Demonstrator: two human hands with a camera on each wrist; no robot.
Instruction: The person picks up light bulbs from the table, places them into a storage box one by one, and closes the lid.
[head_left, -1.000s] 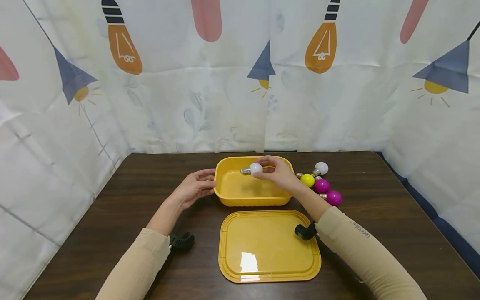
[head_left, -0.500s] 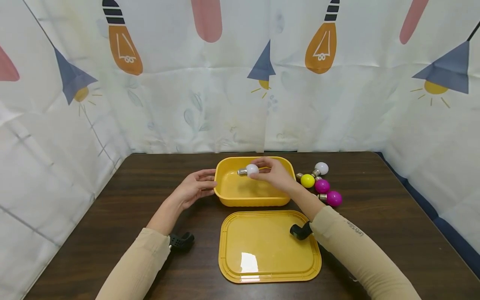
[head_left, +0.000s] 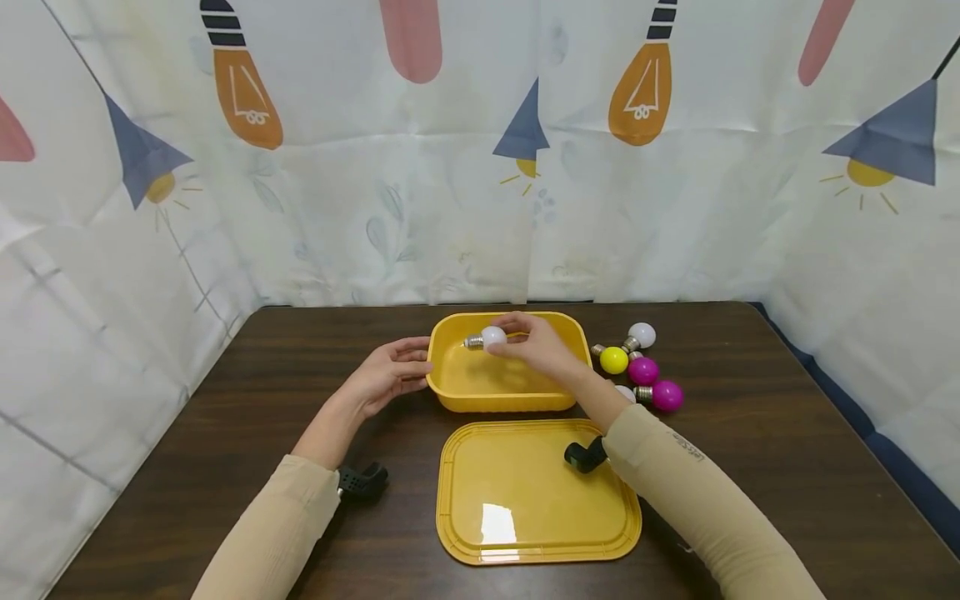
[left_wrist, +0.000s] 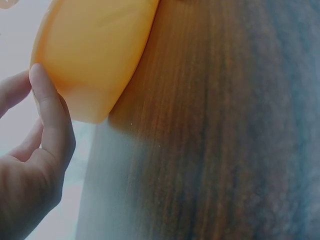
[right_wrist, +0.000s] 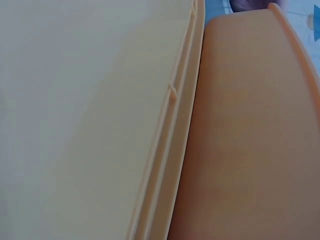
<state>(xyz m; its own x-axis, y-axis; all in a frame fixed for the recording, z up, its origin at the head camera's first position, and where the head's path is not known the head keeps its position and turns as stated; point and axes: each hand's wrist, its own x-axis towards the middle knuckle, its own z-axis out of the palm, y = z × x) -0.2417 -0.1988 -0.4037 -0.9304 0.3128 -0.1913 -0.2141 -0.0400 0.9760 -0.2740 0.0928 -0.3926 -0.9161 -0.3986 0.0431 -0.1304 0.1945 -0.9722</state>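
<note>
A small white light bulb (head_left: 492, 336) with a metal screw base pointing left is pinched at its globe by my right hand (head_left: 534, 344). That hand is over the deep yellow tub (head_left: 510, 403), whose visible inside holds nothing. At the tub's left end, my left hand (head_left: 390, 372) grips the rim. The left wrist view has the left thumb (left_wrist: 47, 95) at the edge of the tub (left_wrist: 95, 55). In the right wrist view, the tub's side wall (right_wrist: 245, 120) stands beside the lid's ridged edge (right_wrist: 172, 130); the right hand is out of that view.
A flat yellow lid (head_left: 536, 492) lies in front of the tub. To the tub's right are several loose bulbs: a yellow one (head_left: 613, 360), two magenta ones (head_left: 667, 396) and white ones (head_left: 642, 335). Behind the dark wooden table (head_left: 750, 467) hangs a printed curtain (head_left: 450, 208).
My right hand has moved a little to the left over the tub, carrying the white bulb. Another white bulb has come into sight past the right forearm. The left hand has stayed at the rim.
</note>
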